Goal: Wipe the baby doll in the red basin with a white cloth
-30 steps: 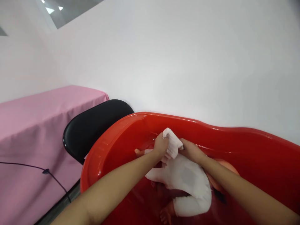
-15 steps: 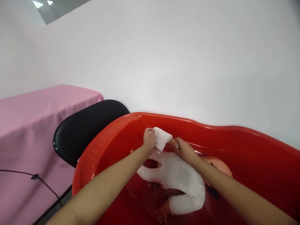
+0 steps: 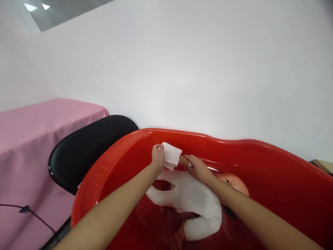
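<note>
1. While the baby doll [image 3: 191,196] lies face-up in a white sleepsuit inside a red plastic bathtub [image 3: 109,163], one of its arms is lifted toward the far rim
2. The right hand [image 3: 199,169] is closed around that arm near the wrist, apparently holding it up and steady
3. The left hand [image 3: 158,156] grips a folded white cloth [image 3: 171,155] just beside the doll's fingers, seemingly to bring it against the held arm
4. Beyond the tub stand a black padded chair back [image 3: 88,152] and a pink-covered table [image 3: 44,139]
</note>
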Available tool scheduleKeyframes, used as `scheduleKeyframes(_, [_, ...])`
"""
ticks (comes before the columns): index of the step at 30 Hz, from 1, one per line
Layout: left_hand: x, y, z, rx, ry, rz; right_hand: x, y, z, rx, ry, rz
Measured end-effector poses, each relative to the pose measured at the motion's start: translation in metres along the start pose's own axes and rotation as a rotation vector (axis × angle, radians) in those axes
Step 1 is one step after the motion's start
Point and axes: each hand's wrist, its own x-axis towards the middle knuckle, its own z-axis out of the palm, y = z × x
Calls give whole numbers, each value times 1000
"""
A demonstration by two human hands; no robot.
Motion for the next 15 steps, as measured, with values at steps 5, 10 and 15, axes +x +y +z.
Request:
scheduleKeyframes(5, [-12,-3,6,-16,-160,45,-2,-4,-3,-23,-26,-4])
scheduleKeyframes(10, [-23,-2,12,-87,-270,8,-1,-7,-5,-62,-29,54])
scheduleKeyframes(15, [-20,6,12,-157,-239,28,3,-9,-4,-112,-40,96])
